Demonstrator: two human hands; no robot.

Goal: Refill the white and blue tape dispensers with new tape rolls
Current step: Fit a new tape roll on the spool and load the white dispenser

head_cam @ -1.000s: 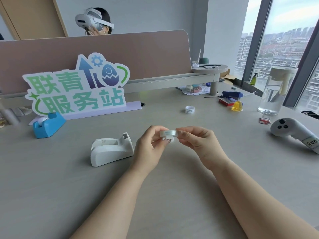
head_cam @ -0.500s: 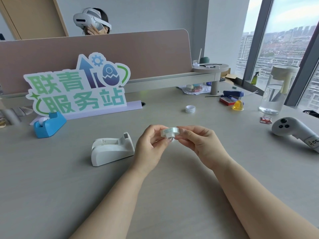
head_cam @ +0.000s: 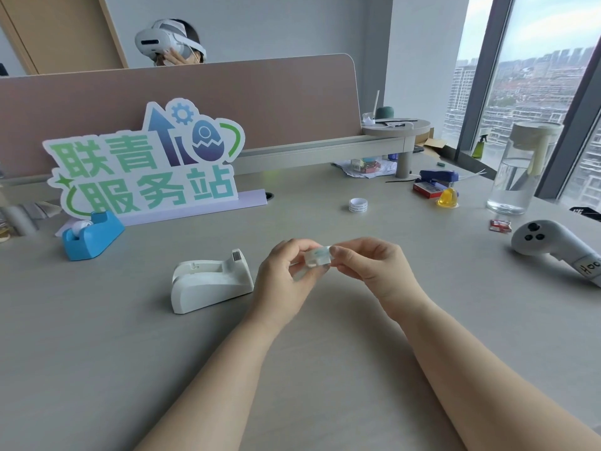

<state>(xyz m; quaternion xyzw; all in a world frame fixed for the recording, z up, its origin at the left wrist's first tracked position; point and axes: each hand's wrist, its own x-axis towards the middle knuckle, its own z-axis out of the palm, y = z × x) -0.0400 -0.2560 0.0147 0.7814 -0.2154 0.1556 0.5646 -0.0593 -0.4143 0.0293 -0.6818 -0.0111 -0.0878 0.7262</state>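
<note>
Both hands meet above the middle of the grey table [head_cam: 97,369], pinching between them a small roll of clear tape on a white core [head_cam: 317,257]; the left hand [head_cam: 286,278] grips it with thumb and fingertips from the left, and the right hand [head_cam: 367,265] closes on it from the right, the roll held clear of the table surface. Just left of the left hand, the white plastic tape dispenser [head_cam: 209,281] stands on the table, its roll bay showing no tape. Well apart, toward the far left, the blue plastic tape dispenser [head_cam: 92,236] stands before a green-and-blue cut-out sign [head_cam: 143,167], with a white core seated in its bay. A second small white tape roll [head_cam: 358,205] lies flat beyond the hands. At the far right lie a white handheld controller [head_cam: 549,242] and a clear water bottle [head_cam: 517,170].
</note>
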